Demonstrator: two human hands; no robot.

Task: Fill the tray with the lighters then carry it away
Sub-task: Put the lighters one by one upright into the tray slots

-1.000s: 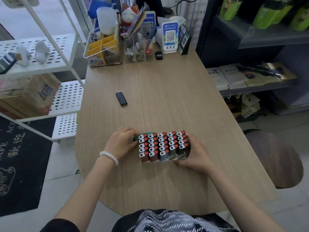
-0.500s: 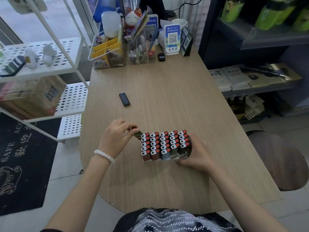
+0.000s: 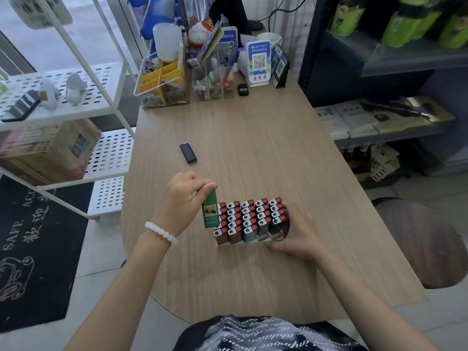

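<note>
Lifted clear of the tray's left edge, where it lay flat a second ago, the green lighter (image 3: 210, 212) now hangs upright above the left-most column. The left hand (image 3: 180, 201) pinches its top end between thumb and curled fingers (image 3: 208, 186), with a white bead bracelet (image 3: 161, 233) on that wrist. The right hand (image 3: 293, 233) has stayed put, fingers wrapped round the near right corner of the tray (image 3: 266, 239), which sits on the wooden surface (image 3: 253, 138) close to the person.

The tray looks nearly full: five columns of lighters (image 3: 249, 217) stand upright, packed side by side, red and silver heads up.

Judging by look, each lighter is light, hard plastic, smooth and a bit slippery, so a pinch near the head suits lowering it straight into a slot. The loaded tray seems a thin, shallow plastic thing; its load stands loose and could topple if tipped, so it probably wants both hands under opposite ends, kept level.

One black lighter (image 3: 188, 153) lies flat farther up the surface, well apart from the tray.

Readable writing is scarce. The green lighter carries a small picture label, too small to read. The dark floor mat (image 3: 38, 236) shows "SAFE" and Chinese characters. Blue stands with QR codes (image 3: 258, 62) sit at the far end, their text illegible.
</note>
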